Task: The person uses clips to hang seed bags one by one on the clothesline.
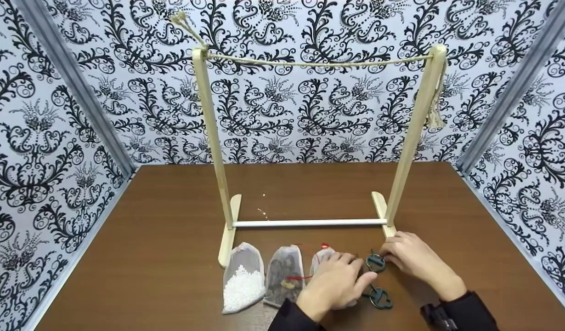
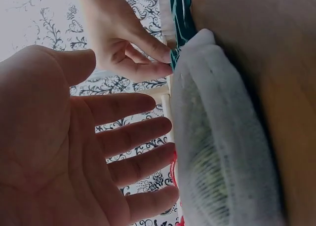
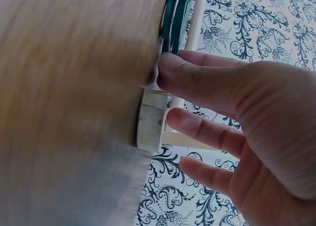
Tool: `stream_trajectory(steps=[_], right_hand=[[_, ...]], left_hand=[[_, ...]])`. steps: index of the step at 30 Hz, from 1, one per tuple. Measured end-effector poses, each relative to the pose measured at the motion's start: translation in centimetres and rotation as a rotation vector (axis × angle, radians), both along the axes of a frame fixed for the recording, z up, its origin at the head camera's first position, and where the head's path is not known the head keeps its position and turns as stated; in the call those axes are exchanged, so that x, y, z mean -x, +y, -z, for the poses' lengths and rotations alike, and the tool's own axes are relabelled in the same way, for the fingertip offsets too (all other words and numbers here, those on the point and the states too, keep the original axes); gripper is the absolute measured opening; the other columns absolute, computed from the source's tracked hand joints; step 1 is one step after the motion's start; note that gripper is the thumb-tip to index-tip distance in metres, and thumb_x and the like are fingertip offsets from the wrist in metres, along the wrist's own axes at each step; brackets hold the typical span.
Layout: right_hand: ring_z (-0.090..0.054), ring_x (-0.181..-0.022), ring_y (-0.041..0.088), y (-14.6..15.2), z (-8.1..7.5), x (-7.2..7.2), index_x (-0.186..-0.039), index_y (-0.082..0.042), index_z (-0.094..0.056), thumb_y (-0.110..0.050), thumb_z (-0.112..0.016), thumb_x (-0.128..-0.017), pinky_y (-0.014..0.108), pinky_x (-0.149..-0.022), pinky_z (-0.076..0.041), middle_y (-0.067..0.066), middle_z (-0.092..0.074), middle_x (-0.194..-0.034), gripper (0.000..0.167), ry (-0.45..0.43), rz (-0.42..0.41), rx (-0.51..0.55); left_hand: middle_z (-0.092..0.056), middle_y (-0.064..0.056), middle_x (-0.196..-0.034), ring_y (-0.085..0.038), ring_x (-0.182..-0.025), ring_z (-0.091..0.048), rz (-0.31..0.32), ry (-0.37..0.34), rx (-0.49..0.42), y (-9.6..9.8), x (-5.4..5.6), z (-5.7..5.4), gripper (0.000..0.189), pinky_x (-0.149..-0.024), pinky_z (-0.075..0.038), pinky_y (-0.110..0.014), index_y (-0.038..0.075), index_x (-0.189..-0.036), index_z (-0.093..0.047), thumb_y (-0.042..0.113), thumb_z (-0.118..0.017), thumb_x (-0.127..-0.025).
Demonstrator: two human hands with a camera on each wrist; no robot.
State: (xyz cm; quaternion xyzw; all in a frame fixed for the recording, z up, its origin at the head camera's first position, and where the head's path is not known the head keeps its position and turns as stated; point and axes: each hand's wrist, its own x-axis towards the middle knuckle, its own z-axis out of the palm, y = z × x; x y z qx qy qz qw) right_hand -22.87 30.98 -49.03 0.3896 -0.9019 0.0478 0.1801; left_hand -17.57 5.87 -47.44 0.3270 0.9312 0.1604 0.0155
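Palm down, my left hand [image 1: 335, 282] lies over a small white mesh bag [image 1: 322, 257] with a red cord, hiding most of it. In the left wrist view, its fingers reach out nearly straight beside that bag [image 2: 212, 137], and greenish contents show through the mesh. My right hand [image 1: 413, 255] pinches the edge of a dark green ring-shaped clip [image 1: 375, 262] between thumb and index finger. The clip [image 3: 173, 23] stands on edge in the right wrist view, the other fingers spread. A second green clip [image 1: 380, 299] lies on the table close to my left thumb.
Left of my hands lie a mesh bag of white pellets [image 1: 243, 289] and a mesh bag of dark brownish pieces [image 1: 282, 271]. Behind them stands a wooden frame [image 1: 210, 124] with a rope [image 1: 319, 63] strung across its top and a white bar [image 1: 310, 223] low down. Patterned walls enclose the brown table [image 1: 140, 248].
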Motion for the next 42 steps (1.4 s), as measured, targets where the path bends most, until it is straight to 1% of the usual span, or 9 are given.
stream_trajectory(steps=[4,7,9,14,18,23,30,34,42], right_hand=[[-0.064,-0.077,0.018,-0.4,-0.8,-0.3,-0.087,-0.018,-0.072,-0.005,-0.086,-0.075,0.044,-0.067,-0.053,-0.007,-0.068,-0.085,0.023,0.04,0.02,0.058],[-0.064,-0.075,0.018,-1.1,-1.5,-0.6,-0.089,-0.017,-0.071,-0.002,-0.086,-0.073,0.044,-0.064,-0.053,-0.006,-0.069,-0.084,0.026,0.118,0.019,0.111],[-0.063,-0.074,0.017,-1.5,-2.0,-0.9,-0.09,-0.016,-0.072,-0.002,-0.086,-0.072,0.044,-0.063,-0.052,-0.005,-0.069,-0.084,0.027,0.164,0.016,0.142],[-0.062,-0.072,0.015,-2.7,-3.1,-1.7,-0.09,-0.015,-0.072,-0.003,-0.087,-0.07,0.042,-0.063,-0.052,-0.006,-0.069,-0.083,0.028,0.231,-0.023,0.208],[-0.063,-0.072,0.014,-3.6,-3.5,-2.3,-0.089,-0.016,-0.071,-0.005,-0.084,-0.072,0.041,-0.064,-0.051,-0.006,-0.068,-0.082,0.024,0.258,-0.061,0.228],[-0.061,-0.07,0.014,-4.6,-3.3,-2.8,-0.086,-0.016,-0.068,-0.011,-0.078,-0.073,0.039,-0.064,-0.048,-0.007,-0.065,-0.079,0.017,0.284,-0.072,0.212],[-0.057,-0.066,0.01,-5.6,-2.6,-3.1,-0.083,-0.016,-0.065,-0.014,-0.078,-0.074,0.037,-0.063,-0.046,-0.009,-0.062,-0.077,0.015,0.284,-0.068,0.22],[-0.059,-0.067,0.011,-5.9,-2.4,-3.1,-0.083,-0.016,-0.065,-0.014,-0.077,-0.074,0.04,-0.066,-0.05,-0.008,-0.062,-0.077,0.015,0.279,-0.087,0.222],[-0.058,-0.067,0.01,-6.3,-2.1,-2.9,-0.084,-0.016,-0.065,-0.014,-0.077,-0.075,0.038,-0.069,-0.051,-0.009,-0.062,-0.079,0.015,0.273,-0.145,0.224]], left_hand=[[-0.061,-0.002,-0.136,-0.016,-0.127,-0.056,0.002,0.042,-0.054,-0.4,0.2,-0.2,0.064,-0.105,-0.044,-0.034,0.012,-0.141,-0.059,0.057,-0.028,-0.107],[-0.064,-0.006,-0.131,-0.019,-0.121,-0.061,-0.028,0.108,-0.109,-0.8,0.4,-0.5,0.06,-0.099,-0.049,-0.035,0.008,-0.142,-0.057,0.053,-0.04,-0.107],[-0.064,-0.007,-0.132,-0.021,-0.119,-0.062,-0.061,0.131,-0.138,-1.1,0.4,-0.8,0.06,-0.096,-0.051,-0.035,0.006,-0.144,-0.054,0.051,-0.047,-0.105],[-0.062,-0.009,-0.134,-0.024,-0.119,-0.062,-0.126,0.174,-0.166,-1.6,0.5,-1.5,0.068,-0.094,-0.053,-0.037,0.003,-0.147,-0.049,0.05,-0.059,-0.1],[-0.065,-0.009,-0.129,-0.023,-0.112,-0.065,-0.128,0.249,-0.169,-1.7,0.5,-1.7,0.07,-0.087,-0.055,-0.037,0.002,-0.144,-0.053,0.052,-0.064,-0.096],[-0.068,-0.008,-0.121,-0.021,-0.101,-0.068,-0.105,0.294,-0.141,-1.8,0.6,-1.5,0.066,-0.079,-0.056,-0.033,0.003,-0.139,-0.059,0.05,-0.069,-0.094],[-0.071,-0.005,-0.105,-0.02,-0.087,-0.07,-0.095,0.381,-0.149,-2.2,1.0,-1.0,0.061,-0.071,-0.056,-0.031,0.004,-0.129,-0.066,0.045,-0.08,-0.086],[-0.071,-0.004,-0.101,-0.02,-0.084,-0.069,-0.098,0.385,-0.147,-2.3,1.1,-0.8,0.058,-0.069,-0.056,-0.031,0.006,-0.125,-0.067,0.045,-0.081,-0.085],[-0.07,0.0,-0.091,-0.017,-0.077,-0.068,-0.101,0.409,-0.153,-2.6,1.2,-0.7,0.045,-0.063,-0.053,-0.03,0.011,-0.112,-0.07,0.043,-0.082,-0.083]])
